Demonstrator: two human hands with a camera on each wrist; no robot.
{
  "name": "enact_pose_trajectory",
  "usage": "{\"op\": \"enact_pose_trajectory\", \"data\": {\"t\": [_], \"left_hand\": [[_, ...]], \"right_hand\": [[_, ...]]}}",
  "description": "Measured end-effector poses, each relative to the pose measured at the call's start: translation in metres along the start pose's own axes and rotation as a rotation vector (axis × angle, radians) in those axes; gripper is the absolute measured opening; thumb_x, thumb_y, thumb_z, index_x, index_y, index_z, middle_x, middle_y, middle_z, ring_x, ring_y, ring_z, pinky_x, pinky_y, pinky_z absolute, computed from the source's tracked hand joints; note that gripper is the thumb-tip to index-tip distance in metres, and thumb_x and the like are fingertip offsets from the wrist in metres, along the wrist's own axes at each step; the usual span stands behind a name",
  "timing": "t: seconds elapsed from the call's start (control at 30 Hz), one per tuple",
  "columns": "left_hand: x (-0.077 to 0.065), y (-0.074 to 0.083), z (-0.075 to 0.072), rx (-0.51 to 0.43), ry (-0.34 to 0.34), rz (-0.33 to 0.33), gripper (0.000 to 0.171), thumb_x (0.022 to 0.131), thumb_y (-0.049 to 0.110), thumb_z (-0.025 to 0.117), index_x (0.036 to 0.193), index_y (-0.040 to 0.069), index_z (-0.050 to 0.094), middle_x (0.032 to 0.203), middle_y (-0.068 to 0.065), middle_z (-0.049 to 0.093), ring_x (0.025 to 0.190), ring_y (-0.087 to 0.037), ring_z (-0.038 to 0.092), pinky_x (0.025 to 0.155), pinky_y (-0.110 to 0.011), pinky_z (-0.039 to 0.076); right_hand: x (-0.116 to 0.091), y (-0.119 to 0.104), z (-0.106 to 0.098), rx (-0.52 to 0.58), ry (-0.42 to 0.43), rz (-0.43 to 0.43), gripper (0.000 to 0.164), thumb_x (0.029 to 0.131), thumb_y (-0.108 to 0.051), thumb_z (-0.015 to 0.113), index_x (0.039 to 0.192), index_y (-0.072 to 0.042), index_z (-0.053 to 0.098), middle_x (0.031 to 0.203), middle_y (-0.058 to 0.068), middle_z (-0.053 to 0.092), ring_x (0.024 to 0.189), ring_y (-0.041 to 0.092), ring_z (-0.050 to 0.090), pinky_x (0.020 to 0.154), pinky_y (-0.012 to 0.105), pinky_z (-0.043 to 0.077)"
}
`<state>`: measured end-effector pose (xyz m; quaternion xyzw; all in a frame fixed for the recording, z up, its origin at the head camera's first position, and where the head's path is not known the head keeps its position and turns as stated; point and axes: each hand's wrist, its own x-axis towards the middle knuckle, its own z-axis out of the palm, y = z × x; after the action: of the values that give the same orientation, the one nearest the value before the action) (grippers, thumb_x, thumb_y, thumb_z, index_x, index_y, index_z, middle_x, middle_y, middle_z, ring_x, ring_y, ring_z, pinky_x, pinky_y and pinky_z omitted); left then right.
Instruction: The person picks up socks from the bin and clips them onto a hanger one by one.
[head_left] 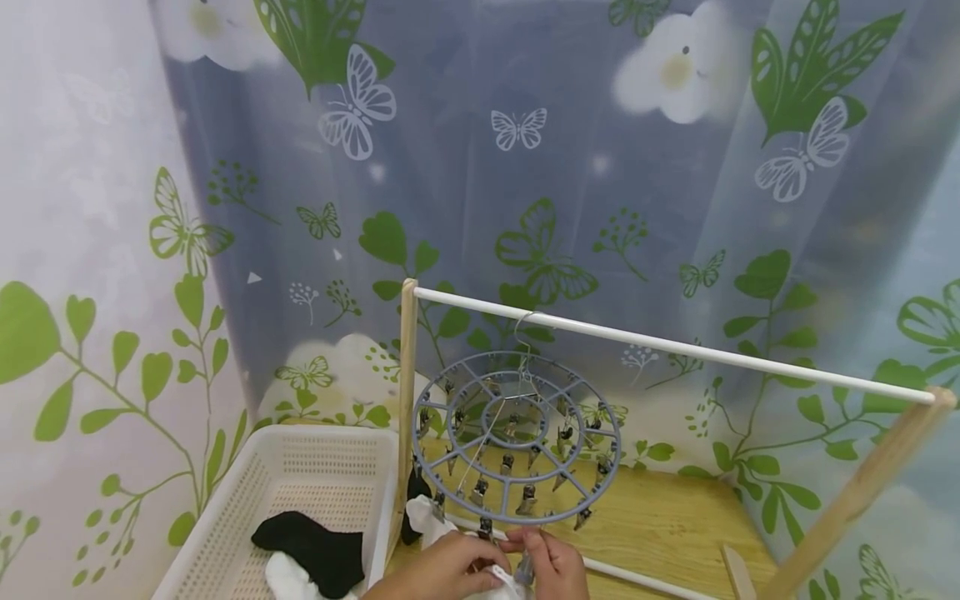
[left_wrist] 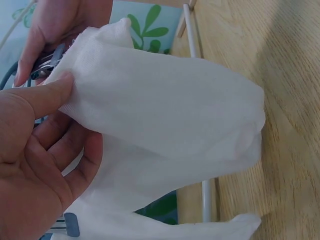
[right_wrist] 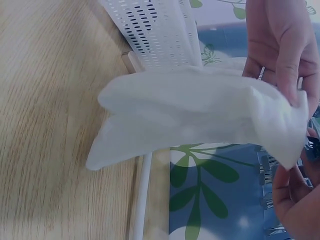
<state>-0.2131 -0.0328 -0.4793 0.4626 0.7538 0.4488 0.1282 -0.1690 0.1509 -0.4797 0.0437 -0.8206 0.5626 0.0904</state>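
- White sock (left_wrist: pixel 170 105): it hangs from your left fingers by the cuff, long axis running down toward the tabletop (head_left: pixel 660 508).
- Your left hand (head_left: pixel 453 565) is nearer, fingers pinched together on that cuff.
- Your right hand (head_left: pixel 557 567), fingers clamped on a clip (left_wrist: pixel 50 61), sits just beside; I cannot tell whether it bites fabric.
- Above: the round hanger (head_left: pixel 506 480).

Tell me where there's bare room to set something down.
The wooden tabletop is bare between the round clip hanger and right post, as is the white basket beyond its black sock. Crowded: below the hanger's near rim, where the left hand pinches a white sock and the right hand a clip.
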Motion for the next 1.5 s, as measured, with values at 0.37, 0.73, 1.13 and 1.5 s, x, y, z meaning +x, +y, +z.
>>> {"op": "enact_pose_trajectory", "data": {"t": [0.37,0.73,1.13,1.5], "left_hand": [[0.004,0.002,0.003,0.01,0.029,-0.023,0.013,0.093,0.017,0.06,0.1,0.007,0.066,0.093,-0.008,0.07,0.075,0.002,0.055,0.068,-0.018,0.05],[0.006,0.007,0.007,-0.03,0.1,-0.166,0.013,0.093,0.018,0.061,0.099,0.008,0.066,0.087,-0.004,0.069,0.07,-0.001,0.055,0.064,-0.022,0.048],[0.001,0.002,0.008,-0.016,0.084,-0.103,0.017,0.096,0.021,0.056,0.101,0.007,0.065,0.073,-0.003,0.061,0.057,0.0,0.041,0.055,-0.016,0.037],[-0.007,-0.006,0.001,-0.036,0.097,-0.166,0.022,0.095,0.021,0.058,0.108,0.004,0.066,0.094,-0.008,0.07,0.076,-0.003,0.059,0.068,-0.025,0.053]], "right_hand": [[-0.002,-0.002,0.003,-0.018,0.046,0.015,0.044,0.103,-0.03,0.042,0.093,-0.001,0.073,0.084,0.012,0.074,0.092,0.028,0.066,0.086,0.054,0.048],[-0.002,-0.003,0.005,-0.005,0.09,0.056,0.036,0.101,-0.028,0.047,0.097,-0.002,0.072,0.093,0.015,0.073,0.093,0.028,0.065,0.082,0.047,0.052],[-0.005,-0.005,0.005,0.025,0.07,0.177,0.039,0.088,-0.04,0.065,0.092,-0.002,0.074,0.086,0.013,0.073,0.074,0.019,0.064,0.065,0.034,0.053],[-0.004,0.007,-0.002,0.034,-0.094,0.176,0.057,0.088,-0.043,0.064,0.113,0.009,0.063,0.103,0.025,0.069,0.091,0.032,0.066,0.075,0.045,0.055]]}}
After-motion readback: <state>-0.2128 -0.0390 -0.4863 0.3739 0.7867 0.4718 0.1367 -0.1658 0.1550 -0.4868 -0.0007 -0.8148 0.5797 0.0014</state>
